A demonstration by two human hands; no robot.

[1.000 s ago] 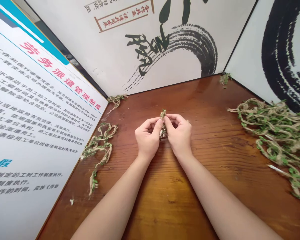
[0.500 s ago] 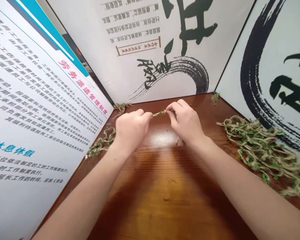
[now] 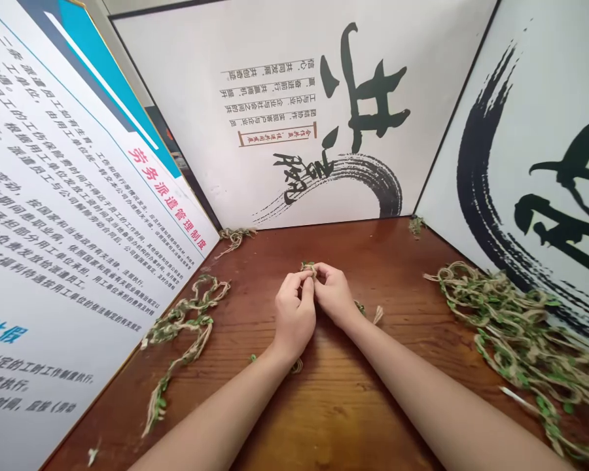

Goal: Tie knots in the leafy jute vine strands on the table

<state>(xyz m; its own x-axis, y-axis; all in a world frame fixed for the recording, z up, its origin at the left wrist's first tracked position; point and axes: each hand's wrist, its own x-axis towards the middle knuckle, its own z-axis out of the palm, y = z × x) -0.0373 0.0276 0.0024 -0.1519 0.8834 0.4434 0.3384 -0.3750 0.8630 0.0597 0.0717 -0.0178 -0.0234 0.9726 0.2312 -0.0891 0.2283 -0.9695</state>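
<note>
Along the left edge of the wooden bench (image 3: 343, 418), a printed notice board (image 3: 73, 229) with Chinese text and a red heading, tilted back. Near its foot, toward the front-left corner, a small pale scrap (image 3: 93, 455). In the back-left corner, a short tuft of leafy jute twine (image 3: 235, 238), just touching the board. Just in from that edge, a long looped strand of twine (image 3: 186, 320) with small green leaves, lying loose.

Toward the middle of the bench, the left hand (image 3: 294, 314), fingers curled and thumb pressed down on a small twist of leafy twine (image 3: 308, 268). Right beside it, the right hand (image 3: 334, 296), fingertips nearly closed, pinching the same twist from the other side. Below the left wrist, a stray bit of twine (image 3: 296, 366); past the right wrist, a frayed twine end (image 3: 377, 315).

Behind them, a calligraphy panel (image 3: 343, 111) along the back edge. In the back-right corner, another small leafy tuft (image 3: 415, 226). Along the right edge, below a second calligraphy panel (image 3: 520, 176), a large tangled heap of leafy twine (image 3: 515, 347), with a thin white sliver (image 3: 513, 396) at its front.
</note>
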